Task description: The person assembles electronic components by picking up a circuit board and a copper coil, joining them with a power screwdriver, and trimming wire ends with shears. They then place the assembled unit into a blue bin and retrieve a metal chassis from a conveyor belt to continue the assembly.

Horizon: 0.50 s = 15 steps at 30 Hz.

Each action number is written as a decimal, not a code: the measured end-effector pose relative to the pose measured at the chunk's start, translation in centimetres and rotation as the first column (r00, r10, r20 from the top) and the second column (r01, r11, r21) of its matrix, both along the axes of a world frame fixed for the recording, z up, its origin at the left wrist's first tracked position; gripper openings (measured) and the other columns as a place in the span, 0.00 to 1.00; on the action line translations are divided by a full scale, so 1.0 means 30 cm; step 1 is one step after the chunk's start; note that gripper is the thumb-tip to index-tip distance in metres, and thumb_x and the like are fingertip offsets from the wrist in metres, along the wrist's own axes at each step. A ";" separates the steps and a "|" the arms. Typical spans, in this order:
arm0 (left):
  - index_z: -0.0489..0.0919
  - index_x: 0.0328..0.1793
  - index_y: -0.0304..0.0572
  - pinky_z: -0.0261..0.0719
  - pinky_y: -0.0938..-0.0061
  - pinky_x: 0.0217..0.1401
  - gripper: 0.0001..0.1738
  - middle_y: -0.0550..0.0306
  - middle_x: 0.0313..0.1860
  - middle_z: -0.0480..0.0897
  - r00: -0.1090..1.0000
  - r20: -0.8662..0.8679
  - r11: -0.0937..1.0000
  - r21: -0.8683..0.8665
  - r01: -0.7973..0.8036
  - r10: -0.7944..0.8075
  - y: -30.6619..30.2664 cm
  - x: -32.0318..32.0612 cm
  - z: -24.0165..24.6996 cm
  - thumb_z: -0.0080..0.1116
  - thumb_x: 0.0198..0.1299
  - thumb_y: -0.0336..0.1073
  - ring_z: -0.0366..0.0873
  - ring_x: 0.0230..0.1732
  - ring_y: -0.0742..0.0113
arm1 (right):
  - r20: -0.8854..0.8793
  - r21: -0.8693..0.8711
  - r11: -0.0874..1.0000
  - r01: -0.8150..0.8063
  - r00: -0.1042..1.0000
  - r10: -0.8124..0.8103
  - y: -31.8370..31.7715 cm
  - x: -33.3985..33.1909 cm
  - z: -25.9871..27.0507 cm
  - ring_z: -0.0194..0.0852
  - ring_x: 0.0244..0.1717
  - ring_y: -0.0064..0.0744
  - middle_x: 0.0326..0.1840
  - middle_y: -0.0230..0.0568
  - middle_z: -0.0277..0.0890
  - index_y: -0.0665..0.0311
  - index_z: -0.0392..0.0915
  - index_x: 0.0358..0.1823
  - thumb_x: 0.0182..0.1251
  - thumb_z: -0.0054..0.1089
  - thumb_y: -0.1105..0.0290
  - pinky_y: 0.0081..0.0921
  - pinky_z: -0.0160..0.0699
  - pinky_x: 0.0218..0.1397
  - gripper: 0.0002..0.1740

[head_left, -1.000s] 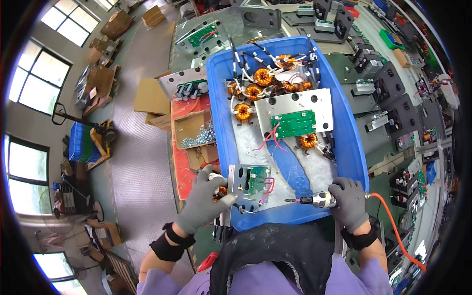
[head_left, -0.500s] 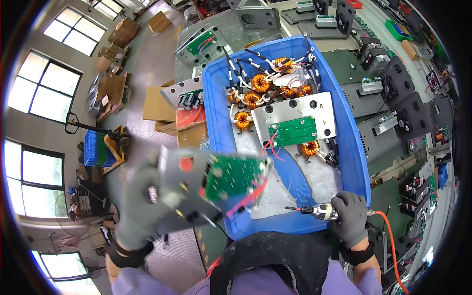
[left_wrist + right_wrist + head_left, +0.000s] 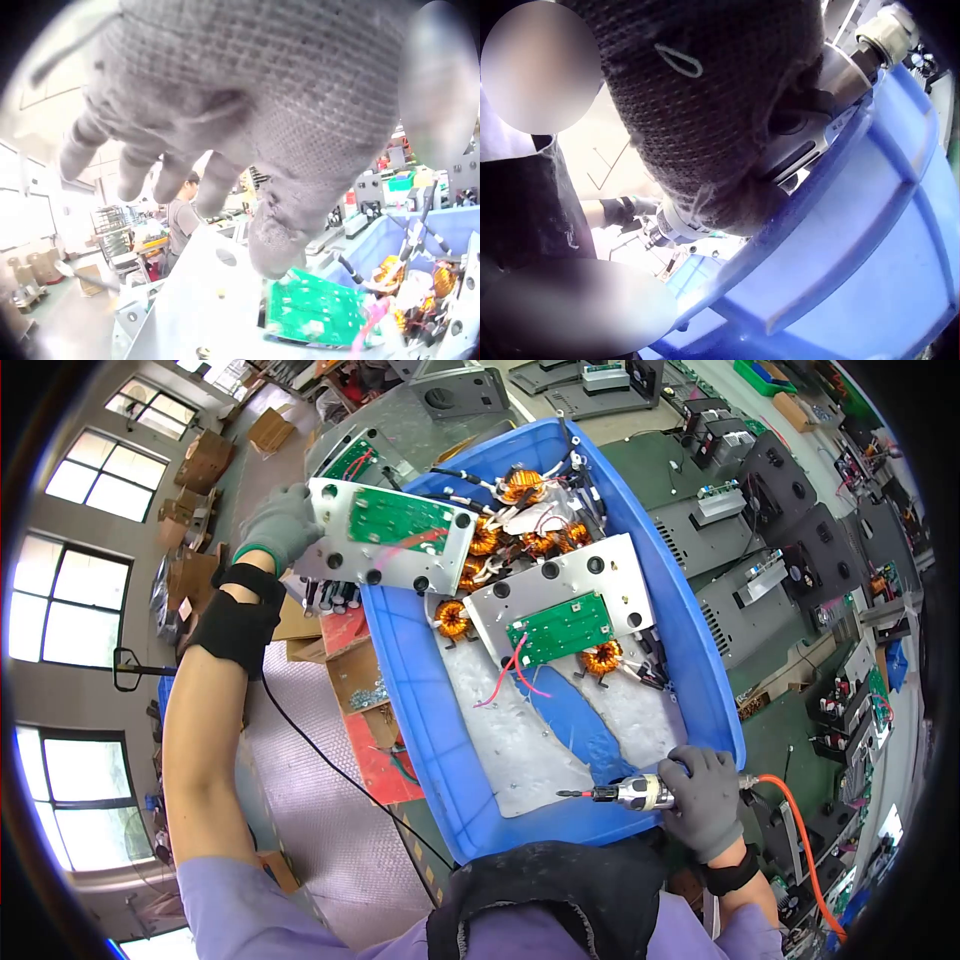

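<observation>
So the metal plate with the green board (image 3: 388,532) sits right off the left hand (image 3: 280,525), at about 3 o'clock in the head view, over the left rim of the blue bin (image 3: 405,705). Its long axis runs roughly 9 to 3, right end dipping toward 4. Left hand's clearly nearer; the right hand (image 3: 705,805) is well apart, with the plate at its 10 o'clock. Left arm reaches out long toward 12, hand by the plate's outer end. Left wrist view shows the fingers spread and pretty straight, thumb over the plate near the board; can't tell if it bears any weight. Right fingers are curled round the power driver (image 3: 637,793), bit at 9 o'clock, arm bent close in.
</observation>
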State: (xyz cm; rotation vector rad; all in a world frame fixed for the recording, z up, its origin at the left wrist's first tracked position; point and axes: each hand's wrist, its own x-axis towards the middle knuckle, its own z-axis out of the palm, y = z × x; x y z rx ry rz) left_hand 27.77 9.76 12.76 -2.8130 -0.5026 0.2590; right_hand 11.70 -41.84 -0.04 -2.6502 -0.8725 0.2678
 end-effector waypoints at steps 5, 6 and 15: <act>0.71 0.71 0.51 0.74 0.52 0.68 0.31 0.46 0.68 0.73 0.973 0.233 0.988 0.155 -0.025 -0.012 -0.005 0.011 -0.162 0.64 0.61 0.44 0.72 0.68 0.44 | 0.001 -0.009 1.000 0.019 1.000 -0.019 0.002 0.004 -0.009 0.75 0.47 0.39 0.46 0.34 0.76 0.52 0.80 0.43 0.37 0.71 0.72 0.40 0.66 0.51 0.24; 0.73 0.67 0.50 0.76 0.50 0.65 0.26 0.45 0.65 0.75 0.949 0.295 0.992 0.088 0.089 -0.111 0.037 0.014 -0.239 0.60 0.64 0.43 0.75 0.64 0.42 | 0.002 -0.002 1.000 0.028 1.000 -0.028 0.001 0.001 -0.007 0.75 0.46 0.40 0.46 0.34 0.76 0.52 0.80 0.43 0.37 0.72 0.72 0.40 0.65 0.50 0.25; 0.77 0.68 0.53 0.77 0.57 0.65 0.29 0.51 0.67 0.76 0.890 0.454 0.952 -0.289 0.098 0.047 -0.010 -0.019 -0.284 0.60 0.57 0.35 0.79 0.63 0.47 | 0.035 -0.027 1.000 -0.015 0.999 0.016 0.028 0.010 -0.009 0.73 0.46 0.45 0.44 0.39 0.75 0.57 0.79 0.42 0.36 0.70 0.71 0.42 0.63 0.49 0.25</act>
